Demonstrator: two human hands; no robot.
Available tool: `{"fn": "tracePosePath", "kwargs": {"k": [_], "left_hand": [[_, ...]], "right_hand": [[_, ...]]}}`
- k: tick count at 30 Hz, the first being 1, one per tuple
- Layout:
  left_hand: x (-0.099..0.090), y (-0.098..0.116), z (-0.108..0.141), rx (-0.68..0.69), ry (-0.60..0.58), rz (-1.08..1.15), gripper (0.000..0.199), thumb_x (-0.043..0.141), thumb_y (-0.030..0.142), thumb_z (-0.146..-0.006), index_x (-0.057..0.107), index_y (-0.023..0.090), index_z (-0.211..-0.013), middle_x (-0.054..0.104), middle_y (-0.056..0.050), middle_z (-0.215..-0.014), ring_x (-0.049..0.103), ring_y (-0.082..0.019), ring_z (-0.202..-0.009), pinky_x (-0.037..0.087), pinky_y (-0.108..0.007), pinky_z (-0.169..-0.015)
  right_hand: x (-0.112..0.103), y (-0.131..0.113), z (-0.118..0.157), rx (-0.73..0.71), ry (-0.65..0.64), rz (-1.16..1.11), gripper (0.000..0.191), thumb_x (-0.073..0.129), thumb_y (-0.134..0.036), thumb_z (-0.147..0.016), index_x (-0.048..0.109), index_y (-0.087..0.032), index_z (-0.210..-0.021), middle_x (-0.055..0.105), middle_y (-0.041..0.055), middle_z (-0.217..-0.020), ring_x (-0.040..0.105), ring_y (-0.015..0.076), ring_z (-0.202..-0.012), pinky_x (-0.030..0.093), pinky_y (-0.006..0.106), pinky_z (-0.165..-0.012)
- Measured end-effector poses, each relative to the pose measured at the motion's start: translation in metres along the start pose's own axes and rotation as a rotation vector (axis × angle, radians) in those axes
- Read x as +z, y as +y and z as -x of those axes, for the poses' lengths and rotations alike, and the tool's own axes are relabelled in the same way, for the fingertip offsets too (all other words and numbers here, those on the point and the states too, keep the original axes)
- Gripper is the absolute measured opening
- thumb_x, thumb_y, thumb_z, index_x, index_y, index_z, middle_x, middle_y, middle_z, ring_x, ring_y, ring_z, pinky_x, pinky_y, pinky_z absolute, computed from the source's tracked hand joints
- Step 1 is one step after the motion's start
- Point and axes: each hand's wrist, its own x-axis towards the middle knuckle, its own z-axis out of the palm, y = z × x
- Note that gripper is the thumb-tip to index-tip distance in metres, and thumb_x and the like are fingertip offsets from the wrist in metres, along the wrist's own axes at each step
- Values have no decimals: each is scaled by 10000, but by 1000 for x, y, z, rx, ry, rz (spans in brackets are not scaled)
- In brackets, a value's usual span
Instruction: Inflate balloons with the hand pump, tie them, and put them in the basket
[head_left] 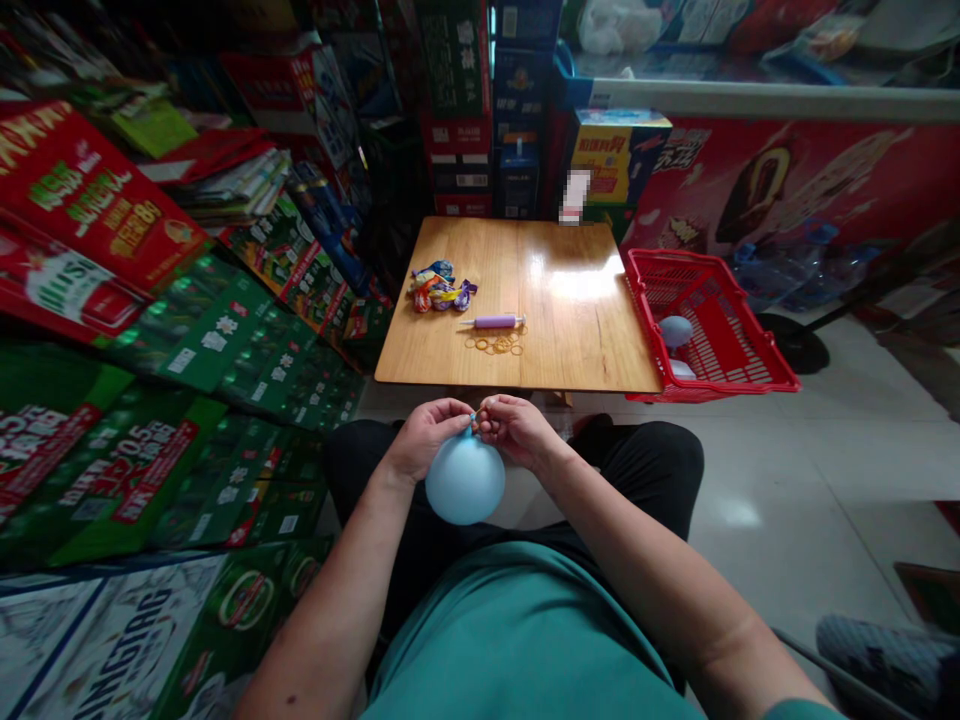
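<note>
While the left hand (427, 432) and right hand (516, 428) pinch the neck of a blue balloon (465, 480), a purple pump (496, 321) and rubber bands (495, 345) lie near the front of the tabletop (577, 340).

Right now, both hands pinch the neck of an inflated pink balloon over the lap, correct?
Not quite: the balloon is light blue, not pink, as the head view shows. The left hand and right hand do pinch its neck over the lap.
</note>
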Motion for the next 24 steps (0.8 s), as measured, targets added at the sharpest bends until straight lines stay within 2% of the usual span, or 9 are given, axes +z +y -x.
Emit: {"fn": "tracePosePath", "kwargs": {"k": [4,6,10,13,17,21,24], "left_hand": [[7,0,-3,-10,96,-66,293,944,319,-668,791,140,-842,774,-71,-820,678,-163,-729,514,-266,-713],[10,-3,-6,-12,160,-71,291,956,302,-639,786,136,-807,763,-62,-780,657,-151,-695,497,-255,-685],[12,-8,-9,-32,219,-9,305,958,284,-606,765,144,-796,736,-39,-727,634,-140,-644,478,-251,-643],[9,-7,-9,-75,210,77,327,942,320,-603,747,140,-794,726,-53,-721,654,-161,-650,497,-275,-647],[7,-3,-7,-90,217,159,316,930,292,-596,734,136,-789,725,-62,-735,662,-162,-668,515,-288,-675],[12,-3,-6,-76,228,168,303,931,277,-623,733,131,-799,734,-65,-758,664,-161,-686,510,-290,-690],[18,-3,-7,-49,228,145,299,935,291,-639,735,134,-797,736,-56,-764,659,-156,-703,501,-284,-706]], "right_hand": [[0,4,-2,-34,21,30,208,838,-257,-762,662,-148,-792,650,12,-671,600,101,-562,518,206,-551],[2,6,-1,-101,47,113,225,834,-301,-765,660,-158,-776,654,10,-663,594,107,-566,485,208,-546],[10,6,6,-339,98,510,215,746,-369,-848,681,-175,-780,655,5,-642,565,124,-583,450,241,-588],[11,2,17,-434,68,716,171,688,-335,-888,718,-185,-811,678,7,-692,588,142,-648,457,258,-649],[1,-2,27,-461,35,826,148,648,-298,-901,749,-200,-854,699,10,-747,622,162,-710,468,274,-701],[-9,-4,30,-457,112,918,156,640,-280,-891,739,-197,-805,681,7,-716,588,162,-681,434,268,-654],[-12,-4,29,-460,173,948,126,666,-273,-863,752,-193,-818,708,20,-769,605,172,-724,443,274,-670]]}}
